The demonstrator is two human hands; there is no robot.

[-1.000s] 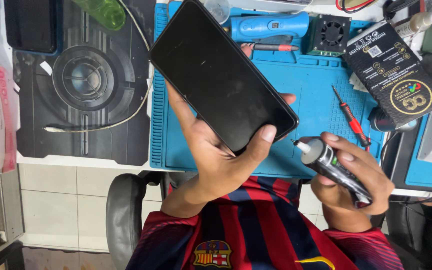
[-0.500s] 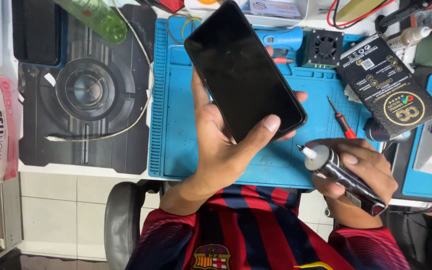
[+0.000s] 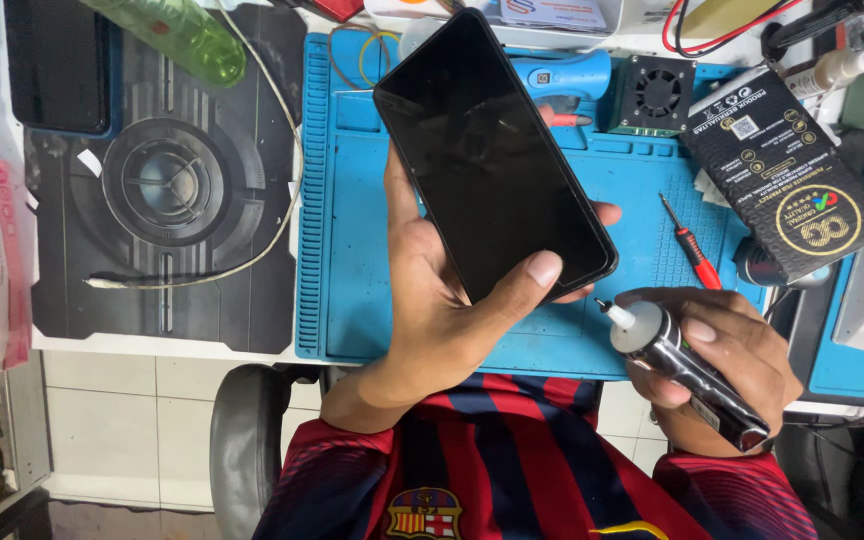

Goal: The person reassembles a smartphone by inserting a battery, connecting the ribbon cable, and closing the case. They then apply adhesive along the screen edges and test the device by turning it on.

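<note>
Black smartphone (image 3: 492, 160), screen up and tilted, is being held above the middle of the blue work mat (image 3: 352, 250); the left hand (image 3: 442, 300) is gripping it with fingers curled under and the thumb pressing its lower edge. Right hand (image 3: 722, 370) is closing its fingers around a dark glue tube (image 3: 687, 370), white nozzle pointing at the phone's lower corner, just apart. Red screwdriver (image 3: 687, 240) is lying near the mat's right edge.

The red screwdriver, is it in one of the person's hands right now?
No, the red screwdriver lies on the blue mat, clear of both hands.
</note>
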